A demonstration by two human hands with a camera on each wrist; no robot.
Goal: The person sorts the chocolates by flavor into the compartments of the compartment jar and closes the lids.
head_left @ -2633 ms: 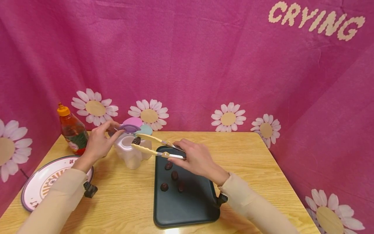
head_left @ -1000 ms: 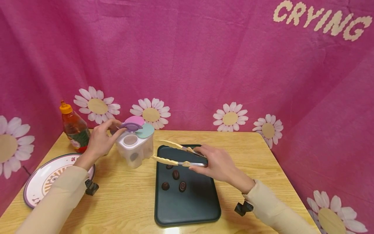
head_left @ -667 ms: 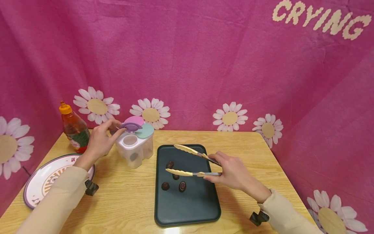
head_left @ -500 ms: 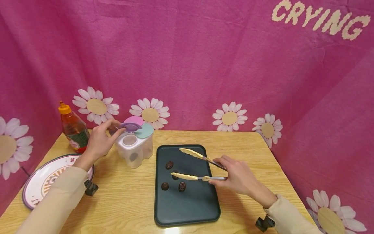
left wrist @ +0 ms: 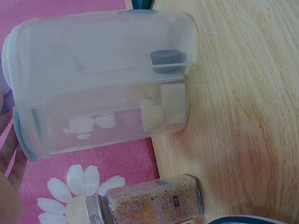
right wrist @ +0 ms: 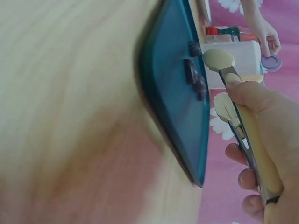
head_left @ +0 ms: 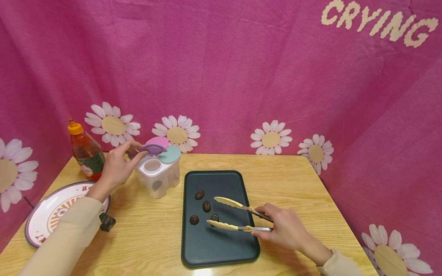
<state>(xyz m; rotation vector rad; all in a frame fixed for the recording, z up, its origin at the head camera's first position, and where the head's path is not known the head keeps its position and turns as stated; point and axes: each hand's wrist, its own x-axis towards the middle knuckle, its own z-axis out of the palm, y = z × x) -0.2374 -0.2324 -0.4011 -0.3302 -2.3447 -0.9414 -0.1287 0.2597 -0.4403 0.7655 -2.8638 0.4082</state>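
My left hand (head_left: 119, 165) pinches the raised purple lid (head_left: 153, 149) of a clear plastic food container (head_left: 148, 178). Below that lid is a round uncovered opening; pink and mint lids cover other parts. Through the container's wall shows a dark chocolate (left wrist: 167, 60), with pale chunks (left wrist: 163, 107) in another compartment. My right hand (head_left: 284, 226) holds food tongs (head_left: 241, 227) with cream tips, spread apart over a dark baking tray (head_left: 221, 249). Several chocolates lie on the tray, among them a ribbed one (head_left: 206, 206) and a swirled one (head_left: 215, 217), partly hidden by the lower tong tip.
A red sauce bottle (head_left: 88, 153) with an orange cap stands at the back left. In front of it lies a patterned plate (head_left: 38, 214), partly under my left forearm. The left wrist view also shows a glass jar of grains (left wrist: 154, 200). Pink cloth hangs behind the table.
The tongs held a chocolate at the container's opening; it now sits inside. My right hand has carried the spread tongs right and nearer, over the tray. The left hand stays at the lid.
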